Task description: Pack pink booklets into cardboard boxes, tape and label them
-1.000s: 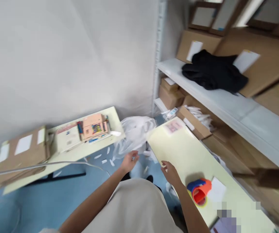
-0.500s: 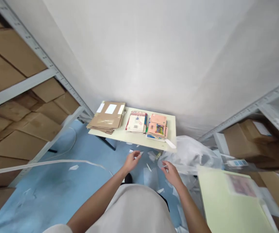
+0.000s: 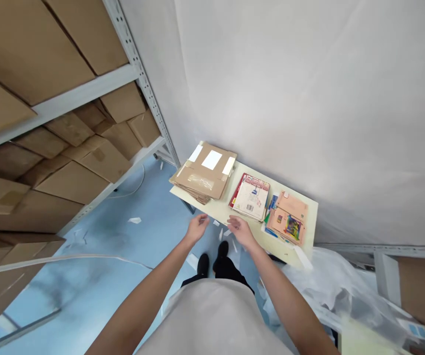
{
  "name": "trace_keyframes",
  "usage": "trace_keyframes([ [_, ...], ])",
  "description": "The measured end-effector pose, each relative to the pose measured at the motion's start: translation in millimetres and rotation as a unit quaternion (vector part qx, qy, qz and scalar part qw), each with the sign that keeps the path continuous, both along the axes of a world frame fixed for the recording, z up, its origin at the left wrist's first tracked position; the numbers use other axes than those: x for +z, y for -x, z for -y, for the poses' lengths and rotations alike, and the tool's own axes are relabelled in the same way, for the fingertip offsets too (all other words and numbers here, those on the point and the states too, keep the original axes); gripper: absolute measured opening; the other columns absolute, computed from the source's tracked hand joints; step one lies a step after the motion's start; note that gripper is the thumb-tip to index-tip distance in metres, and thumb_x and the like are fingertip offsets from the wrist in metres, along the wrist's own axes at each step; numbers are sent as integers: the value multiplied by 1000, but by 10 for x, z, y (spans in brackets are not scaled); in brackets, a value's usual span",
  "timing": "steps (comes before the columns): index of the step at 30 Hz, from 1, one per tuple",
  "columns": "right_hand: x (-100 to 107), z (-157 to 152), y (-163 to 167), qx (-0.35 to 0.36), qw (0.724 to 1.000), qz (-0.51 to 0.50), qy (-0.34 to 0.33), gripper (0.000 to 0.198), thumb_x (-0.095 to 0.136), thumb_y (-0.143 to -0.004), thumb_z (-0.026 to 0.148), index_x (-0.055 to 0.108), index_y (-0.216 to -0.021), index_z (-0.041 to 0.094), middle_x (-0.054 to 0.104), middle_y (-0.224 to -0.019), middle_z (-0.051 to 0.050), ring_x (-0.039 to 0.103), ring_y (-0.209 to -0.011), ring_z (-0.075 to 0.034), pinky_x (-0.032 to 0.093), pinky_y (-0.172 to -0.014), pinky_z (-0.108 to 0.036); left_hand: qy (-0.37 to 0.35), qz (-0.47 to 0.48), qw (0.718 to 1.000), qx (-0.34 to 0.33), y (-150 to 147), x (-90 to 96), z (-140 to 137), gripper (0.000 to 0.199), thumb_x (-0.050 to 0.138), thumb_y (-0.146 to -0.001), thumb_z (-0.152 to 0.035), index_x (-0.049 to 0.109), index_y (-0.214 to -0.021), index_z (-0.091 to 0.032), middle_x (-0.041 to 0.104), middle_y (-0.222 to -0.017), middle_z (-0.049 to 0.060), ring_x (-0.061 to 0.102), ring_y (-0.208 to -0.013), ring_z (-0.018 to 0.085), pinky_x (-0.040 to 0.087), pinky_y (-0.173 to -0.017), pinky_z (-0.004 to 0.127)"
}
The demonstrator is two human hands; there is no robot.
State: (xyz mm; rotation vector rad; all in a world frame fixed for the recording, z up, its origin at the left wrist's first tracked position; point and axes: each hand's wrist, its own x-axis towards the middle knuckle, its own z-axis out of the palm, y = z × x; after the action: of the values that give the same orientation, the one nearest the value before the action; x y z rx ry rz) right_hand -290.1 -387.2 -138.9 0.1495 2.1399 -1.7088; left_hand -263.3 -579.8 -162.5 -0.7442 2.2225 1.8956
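Observation:
My left hand [image 3: 196,229] hovers at the front edge of a low pale table [image 3: 218,209], fingers loosely bent and nothing in them. My right hand [image 3: 242,231] is held out beside it, fingers apart and nothing held. Nearest to both hands on the table are a stack of flattened cardboard [image 3: 205,173] with white labels and clear tape, at the left, and a pile of books [image 3: 252,196] with a white cover on top, in the middle. Another pile of books [image 3: 288,218], with orange-pink covers, lies to the right. Neither hand touches these piles.
Metal shelving [image 3: 83,93] packed with cardboard boxes [image 3: 97,160] rises on the left. Clear plastic sheeting [image 3: 340,281] is heaped right of the table. Paper scraps [image 3: 134,220] lie on the blue floor. A white strap [image 3: 87,256] crosses at lower left.
The view has turned left and come closer to the table. Both hands have moved to its front edge, nearer the cardboard stack and the middle book pile. Nothing on the table has visibly moved.

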Motion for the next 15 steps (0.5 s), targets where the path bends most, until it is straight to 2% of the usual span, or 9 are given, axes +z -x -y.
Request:
trace_keyframes([
  [4, -148, 358, 692, -15, 998, 28, 52, 42, 65, -69, 20, 61, -111, 17, 67, -116, -13, 65, -103, -20, 50, -93, -39, -9, -18, 998, 55, 556, -79, 94, 38, 61, -79, -33, 60, -113, -13, 63, -122, 15, 63, -107, 23, 48, -95, 40],
  [9, -352, 663, 1273, -3, 996, 22, 85, 47, 57, -73, 16, 55, -120, 16, 63, -123, -10, 59, -113, -18, 48, -96, -36, -3, 45, 988, 148, 1032, -142, 179, 46, 61, -79, -37, 55, -119, -15, 62, -121, 15, 59, -113, 24, 49, -89, 36],
  [12, -471, 735, 1447, -46, 995, 70, 50, 52, 58, -69, 13, 52, -121, 14, 63, -122, -13, 63, -107, -19, 51, -90, -33, -40, 91, 976, 192, 1174, -190, 191, 44, 63, -77, -37, 57, -115, -16, 66, -113, 14, 62, -104, 23, 52, -80, 33],
  [15, -558, 775, 1552, -93, 990, 102, 22, 50, 61, -66, 13, 54, -115, 15, 69, -105, -11, 67, -92, -18, 54, -78, -29, -65, 110, 968, 217, 1246, -228, 195, 36, 63, -75, -37, 62, -104, -16, 70, -94, 8, 66, -86, 20, 52, -70, 31],
])
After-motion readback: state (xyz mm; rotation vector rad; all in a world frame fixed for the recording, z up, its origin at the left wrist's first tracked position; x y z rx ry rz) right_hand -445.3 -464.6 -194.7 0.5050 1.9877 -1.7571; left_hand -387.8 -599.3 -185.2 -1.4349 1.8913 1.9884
